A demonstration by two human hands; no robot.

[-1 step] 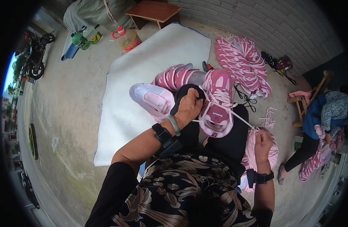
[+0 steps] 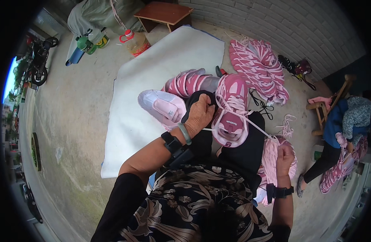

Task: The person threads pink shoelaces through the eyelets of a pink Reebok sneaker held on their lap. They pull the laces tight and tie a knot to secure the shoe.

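Note:
A pink shoe upper (image 2: 230, 121) rests on my black-trousered lap, toe pointing away, its front crisscrossed with pale pink laces. My right hand (image 2: 285, 159) is closed on a shoelace (image 2: 261, 128), which runs taut from the upper out to the right. On the upper's left side my left hand (image 2: 201, 113) is curled closed, and a stretch of lace shows just below it. The lace appears to be in its fingers, though the fingertips are partly hidden. Another upper with a pale lining (image 2: 164, 105) lies left of my left hand, beside a row of nested pink uppers (image 2: 187, 82).
A white sheet (image 2: 131, 105) covers the ground ahead. Beyond it lie a heap of laced uppers (image 2: 260, 68) and a small wooden stool (image 2: 164, 14). Pink laces (image 2: 270, 159) are bundled by my right hand. Another person (image 2: 352, 125) sits at the right with pink uppers.
My right hand has shifted slightly downward and to the right, drawing the lace with it. My left hand has barely moved.

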